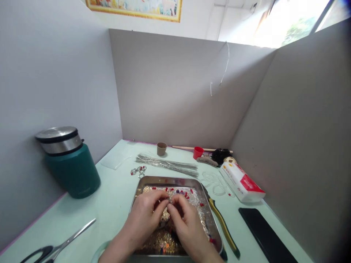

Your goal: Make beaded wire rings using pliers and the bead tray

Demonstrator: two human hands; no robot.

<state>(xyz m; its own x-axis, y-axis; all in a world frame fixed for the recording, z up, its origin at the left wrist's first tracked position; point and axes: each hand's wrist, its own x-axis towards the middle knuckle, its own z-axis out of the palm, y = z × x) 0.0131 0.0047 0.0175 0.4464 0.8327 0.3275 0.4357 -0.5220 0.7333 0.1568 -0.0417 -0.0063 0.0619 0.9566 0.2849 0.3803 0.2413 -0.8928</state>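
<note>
"Readable writing?"
"Bead tray [164, 179] at six o'clock; green flask [72, 171] at ten from it, mark illegible; red-and-white pack [241, 182] at two, print too small."
"Hands?"
"Left hand [148, 212] and right hand [188, 219] pinch an unidentifiable tiny piece [170, 200] over the tray."

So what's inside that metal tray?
Gold and clear beads, plus scattered red, dark and orange ones. The left hand and right hand hide part of the tray, so whatever lies beneath them can't be seen.
</note>
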